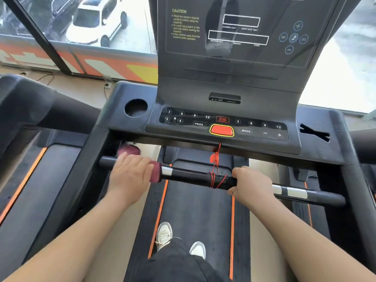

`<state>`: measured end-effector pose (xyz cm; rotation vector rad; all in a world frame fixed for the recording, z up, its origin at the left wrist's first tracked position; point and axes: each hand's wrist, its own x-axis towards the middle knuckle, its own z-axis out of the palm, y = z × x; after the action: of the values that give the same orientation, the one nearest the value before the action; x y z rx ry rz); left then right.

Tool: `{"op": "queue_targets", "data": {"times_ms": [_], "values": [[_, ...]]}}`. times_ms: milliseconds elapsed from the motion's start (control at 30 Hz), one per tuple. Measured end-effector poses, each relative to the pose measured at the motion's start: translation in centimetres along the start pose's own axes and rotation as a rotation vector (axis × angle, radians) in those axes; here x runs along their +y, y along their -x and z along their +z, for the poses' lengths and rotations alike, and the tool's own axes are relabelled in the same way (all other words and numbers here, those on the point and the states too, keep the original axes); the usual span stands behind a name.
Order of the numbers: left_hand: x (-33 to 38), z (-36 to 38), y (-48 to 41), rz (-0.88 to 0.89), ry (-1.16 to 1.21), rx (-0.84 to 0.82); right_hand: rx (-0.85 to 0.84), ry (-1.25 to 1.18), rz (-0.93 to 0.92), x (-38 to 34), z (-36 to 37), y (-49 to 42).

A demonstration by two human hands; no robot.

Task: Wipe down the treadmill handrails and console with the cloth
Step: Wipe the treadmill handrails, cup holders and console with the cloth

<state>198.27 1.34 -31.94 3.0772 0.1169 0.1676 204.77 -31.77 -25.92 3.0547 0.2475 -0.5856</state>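
one broad treadmill console [223,123] filled the upper view, a round cup holder [136,107] sunk in its left wing; what lay in that dark well could not be told. below it the black handrail [191,177] ran crosswise above the belt [199,210]. both bare forearms reached forward to the bar. the left hand [130,176], blurred, lay palm down over the rail, fingers curled round the maroon cloth [155,172], which wrapped the bar under the palm and stuck out past the fingers on the right. the right hand [252,184] gripped the bare rail, fingers closed round it, just beside a red cord [213,178] wound on the bar.
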Motion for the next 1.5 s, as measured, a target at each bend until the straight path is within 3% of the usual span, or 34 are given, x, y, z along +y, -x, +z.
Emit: {"op": "queue_targets", "data": {"times_ms": [67,133,300,467,667,800,867,967,1133,1267,1400,1500], "values": [[0.9,-0.5,-0.2,-0.140,-0.055,-0.047,-0.002,-0.001,0.014,0.1,-0.2,-0.1],[5.4,-0.2,-0.7,-0.162,-0.076,-0.062,-0.003,-0.002,0.020,0.1,-0.3,-0.1],[15.2,0.9,0.1,0.140,0.130,-0.043,-0.006,0.003,0.037,-0.1,-0.3,0.8],[7.7,1.3,-0.4,0.359,0.114,-0.003,-0.034,0.020,-0.088,-3.8,-1.2,0.5],[-7.2,0.3,1.1,0.113,-0.030,-0.014,-0.033,-0.095,-0.238,-10.8,-1.2,-0.7],[-1.9,1.1,1.2,-0.058,-0.017,0.003,-0.015,-0.130,-0.172,-11.3,0.0,-0.8],[0.5,2.0,1.6,0.098,0.042,-0.005,0.016,-0.140,-0.142,-11.0,0.5,-0.8],[-2.5,1.2,0.1,0.394,0.053,0.006,0.039,-0.144,-0.122,-10.3,0.6,-0.8],[-9.1,-0.3,-0.9,0.334,-0.024,-0.038,0.081,-0.220,-0.119,-8.8,0.4,-0.3],[-3.4,1.0,0.1,0.127,0.002,0.047,0.102,-0.254,-0.077,-5.9,0.5,0.4],[7.7,2.3,-0.1,0.334,0.124,0.088,0.099,-0.246,-0.038,-2.3,1.0,0.9],[10.7,2.4,-1.6,0.421,0.204,0.074,0.101,-0.233,-0.049,1.0,1.4,1.2]]}}
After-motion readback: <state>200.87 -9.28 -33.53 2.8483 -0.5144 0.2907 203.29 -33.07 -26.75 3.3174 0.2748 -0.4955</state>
